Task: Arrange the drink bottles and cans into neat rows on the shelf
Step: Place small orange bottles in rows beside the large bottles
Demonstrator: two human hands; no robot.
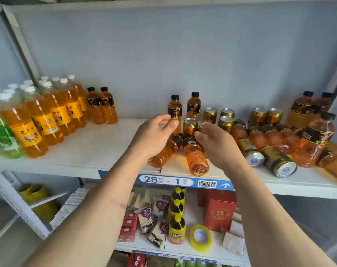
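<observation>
Two small orange drink bottles with black labels lie on their sides on the white shelf (98, 151): one (166, 151) under my left hand, one (196, 158) between my hands. My left hand (154, 135) hovers over them with fingers loosely curled, holding nothing. My right hand (217, 143) reaches in from the right, fingers relaxed, near a gold can (190, 126). Two bottles of the same kind stand upright behind (175, 110). Several gold cans (226, 122) stand further right.
Rows of taller orange bottles (48, 116) and green bottles (2, 135) stand at the left. At the right, tipped cans (279, 160) and several bottles (316, 139) lie jumbled. The lower shelf holds snacks, a red box (219, 214) and a tape roll (200, 237).
</observation>
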